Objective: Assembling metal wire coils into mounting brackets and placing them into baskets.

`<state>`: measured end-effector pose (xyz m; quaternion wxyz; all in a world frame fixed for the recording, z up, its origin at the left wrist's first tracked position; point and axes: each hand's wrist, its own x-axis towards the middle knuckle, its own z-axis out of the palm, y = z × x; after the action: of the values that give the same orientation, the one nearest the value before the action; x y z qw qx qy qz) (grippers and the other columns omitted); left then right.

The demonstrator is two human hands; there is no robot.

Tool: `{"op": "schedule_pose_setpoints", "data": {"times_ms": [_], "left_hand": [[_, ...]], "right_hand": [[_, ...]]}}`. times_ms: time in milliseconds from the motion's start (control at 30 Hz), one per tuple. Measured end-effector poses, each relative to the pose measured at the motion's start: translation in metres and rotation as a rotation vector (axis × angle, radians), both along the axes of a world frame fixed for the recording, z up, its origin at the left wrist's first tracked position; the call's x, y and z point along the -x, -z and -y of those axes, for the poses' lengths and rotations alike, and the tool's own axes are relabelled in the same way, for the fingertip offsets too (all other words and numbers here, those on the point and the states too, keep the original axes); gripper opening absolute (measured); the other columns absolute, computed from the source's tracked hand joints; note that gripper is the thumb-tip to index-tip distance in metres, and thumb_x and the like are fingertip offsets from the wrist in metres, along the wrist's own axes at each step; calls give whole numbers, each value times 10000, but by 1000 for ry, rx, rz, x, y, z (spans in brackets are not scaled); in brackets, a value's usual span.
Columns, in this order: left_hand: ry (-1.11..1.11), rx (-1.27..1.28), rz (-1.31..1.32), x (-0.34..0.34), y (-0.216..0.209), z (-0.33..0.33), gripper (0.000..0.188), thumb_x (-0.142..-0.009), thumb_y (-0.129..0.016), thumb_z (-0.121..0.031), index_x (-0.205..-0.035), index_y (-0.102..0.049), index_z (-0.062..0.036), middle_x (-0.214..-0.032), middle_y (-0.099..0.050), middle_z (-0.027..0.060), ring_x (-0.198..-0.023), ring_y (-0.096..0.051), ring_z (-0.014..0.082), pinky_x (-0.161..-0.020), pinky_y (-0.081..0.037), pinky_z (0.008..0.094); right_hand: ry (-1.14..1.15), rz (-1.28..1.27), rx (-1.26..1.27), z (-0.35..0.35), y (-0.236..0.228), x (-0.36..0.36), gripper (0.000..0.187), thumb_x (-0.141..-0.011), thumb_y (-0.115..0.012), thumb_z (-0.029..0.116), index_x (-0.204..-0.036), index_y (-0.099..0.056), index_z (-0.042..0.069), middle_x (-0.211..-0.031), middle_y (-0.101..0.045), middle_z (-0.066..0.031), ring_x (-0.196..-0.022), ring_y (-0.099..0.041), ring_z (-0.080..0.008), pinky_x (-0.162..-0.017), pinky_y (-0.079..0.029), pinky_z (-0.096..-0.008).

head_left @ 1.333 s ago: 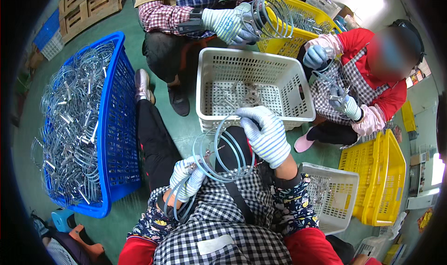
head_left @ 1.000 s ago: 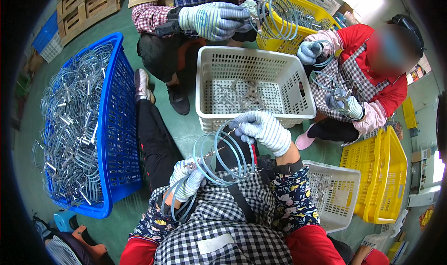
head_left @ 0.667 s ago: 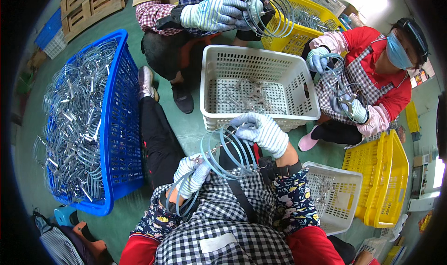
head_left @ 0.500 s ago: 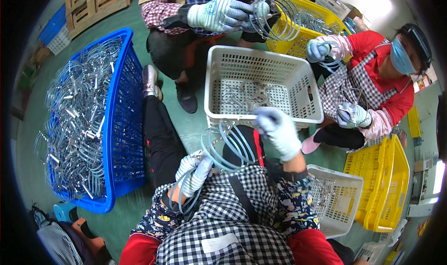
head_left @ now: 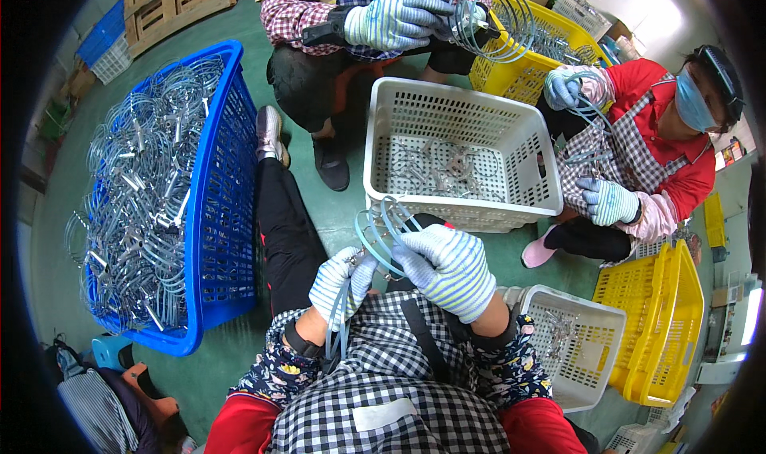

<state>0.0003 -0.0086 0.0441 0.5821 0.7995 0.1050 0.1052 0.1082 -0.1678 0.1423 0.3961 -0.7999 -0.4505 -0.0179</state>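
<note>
In what looks like a fingertip handling step, the left hand (head_left: 343, 285) grips pale-blue wire loops (head_left: 369, 246) on the near side of the white basket (head_left: 479, 216) while the right hand (head_left: 452, 272) seems to pinch their right side, calling for a steady left hold next.

wooden pallet (head_left: 173, 11), upper left | nested yellow crates (head_left: 659, 318), right

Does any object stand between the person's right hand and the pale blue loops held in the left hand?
Nothing visible does. The right hand is at the pale blue loops, overlapping their right side, and the left hand holds them from the left. The white crate ahead stands beyond, not between.
</note>
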Motion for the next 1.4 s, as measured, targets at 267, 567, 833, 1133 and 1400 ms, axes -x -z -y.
{"op": "schedule_pose_setpoints", "data": {"times_ms": [267, 567, 833, 1133, 1400], "left_hand": [[-233, 520, -249, -7, -19, 8, 449, -881, -547, -428, -733, -615, -9, -622, -561, 16, -582, -503, 82, -532, -393, 234], [-290, 406, -207, -18, -14, 3, 460, -881, -532, -456, -735, -611, -27, -616, -550, 3, -586, -474, 75, -563, -374, 239], [-366, 480, -140, -18, -8, 5, 502, -870, -523, -511, -732, -609, -37, -603, -528, -16, -563, -441, 71, -537, -350, 233], [-320, 462, -48, -24, -7, 3, 429, -886, -536, -432, -785, -618, -23, -646, -546, -8, -598, -464, 72, -548, -372, 236], [-150, 520, 72, -4, 2, -5, 205, -941, -465, -267, -825, -539, -115, -703, -459, -64, -602, -389, 28, -531, -315, 199]], "right_hand": [[-40, -102, -53, 6, -12, 33, 264, -683, -747, 200, -898, -660, 75, -738, -622, -97, -640, -615, -257, -575, -496, -320], [-342, -128, -30, -17, 31, 65, 251, -794, -620, 314, -908, -621, 90, -744, -593, -72, -623, -601, -252, -545, -479, -343], [-377, 52, 158, -23, 50, 85, 236, -749, -637, 316, -847, -612, 102, -708, -578, -59, -594, -598, -233, -512, -471, -342], [-211, -131, 150, -27, 39, 81, 179, -742, -667, 222, -829, -615, 74, -729, -607, -101, -625, -611, -273, -554, -495, -354], [274, -162, -116, -3, 44, 39, 250, -821, -581, 269, -1004, -554, 100, -847, -635, -141, -680, -623, -322, -574, -499, -417]]}}
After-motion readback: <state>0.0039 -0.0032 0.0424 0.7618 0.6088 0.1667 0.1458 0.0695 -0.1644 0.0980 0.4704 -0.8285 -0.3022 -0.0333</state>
